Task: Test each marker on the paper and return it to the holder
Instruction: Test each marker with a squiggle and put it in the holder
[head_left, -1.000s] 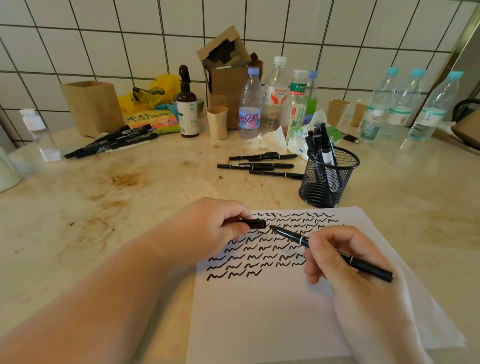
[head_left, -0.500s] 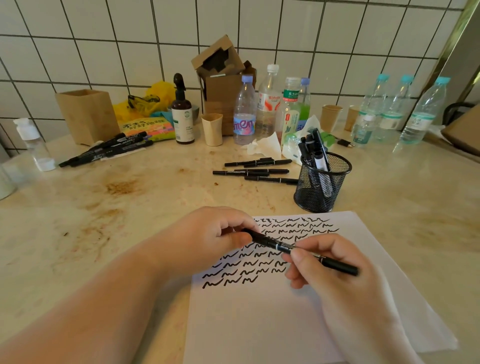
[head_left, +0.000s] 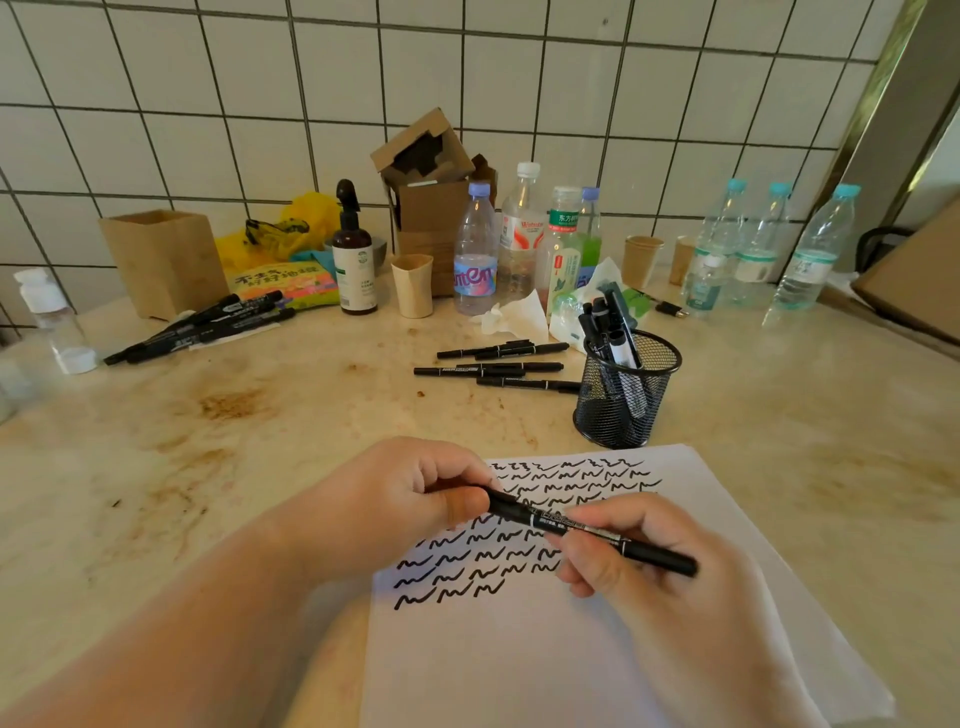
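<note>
Holding one marker (head_left: 587, 530) over the paper (head_left: 519, 649), both hands work on it together. The left hand (head_left: 405, 499) curls its fingers around the marker's left end, where the cap seems to be. The right hand (head_left: 639, 566) pinches the middle of the marker. The marker lies almost flat, just above the rows of black squiggles.

I think the cap is being pushed on. To do this well, keep the marker straight and push both ends toward each other until the cap sits tight. Then drop the marker, standing up, into the holder (head_left: 626, 389), which stands just past the paper's top edge and already has some markers in it.

The left fingers hide the cap end, so I cannot tell if the cap is all the way on. The tip is hidden too. More pens (head_left: 493, 366) lie on the surface (head_left: 260, 441) left of the holder, and I cannot tell if those are tested. The paper's bottom edge is cut off.
</note>
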